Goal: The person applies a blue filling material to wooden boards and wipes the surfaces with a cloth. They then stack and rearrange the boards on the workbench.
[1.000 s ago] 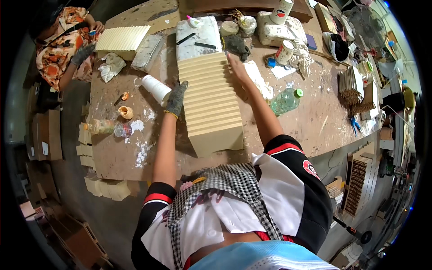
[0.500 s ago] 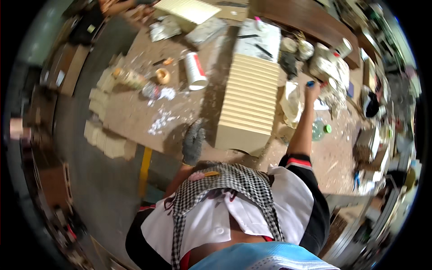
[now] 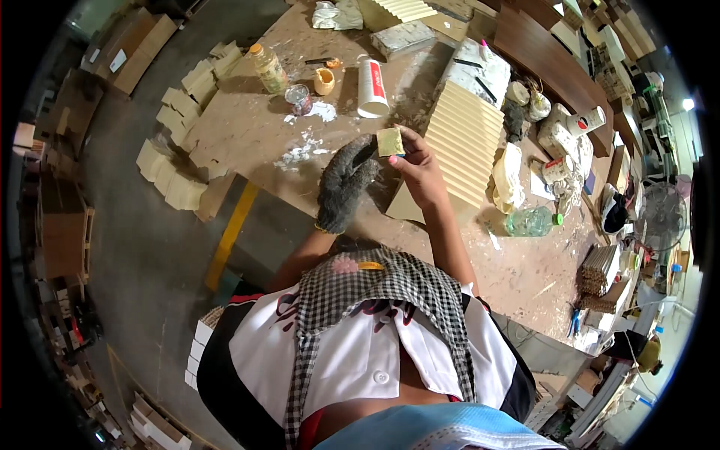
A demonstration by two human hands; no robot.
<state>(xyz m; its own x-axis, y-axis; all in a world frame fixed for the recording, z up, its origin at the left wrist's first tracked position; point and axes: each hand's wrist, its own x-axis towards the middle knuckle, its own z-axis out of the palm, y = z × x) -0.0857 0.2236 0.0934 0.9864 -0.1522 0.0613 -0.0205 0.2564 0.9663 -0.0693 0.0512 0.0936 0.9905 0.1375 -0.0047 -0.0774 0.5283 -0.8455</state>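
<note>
Two hands meet above the near edge of a dusty workbench (image 3: 247,135). The left hand (image 3: 343,184), in a dark grey knitted glove, is raised with its fingers loosely curled and holds nothing; its fingertips come up just beside a small square of yellowish sandpaper (image 3: 389,141). The bare right hand (image 3: 418,166) pinches that square between thumb and fingertips and holds it in the air, clear of the bench top. Just right of the hands lies a pale ribbed wooden panel (image 3: 465,142), its ridges running crosswise. Beyond the hands a white tube with a red label (image 3: 371,88) lies on its side, with a small cup (image 3: 324,80) and a glass jar (image 3: 298,98) to its left. A green plastic bottle (image 3: 531,222) lies near the panel's right side.
</note>
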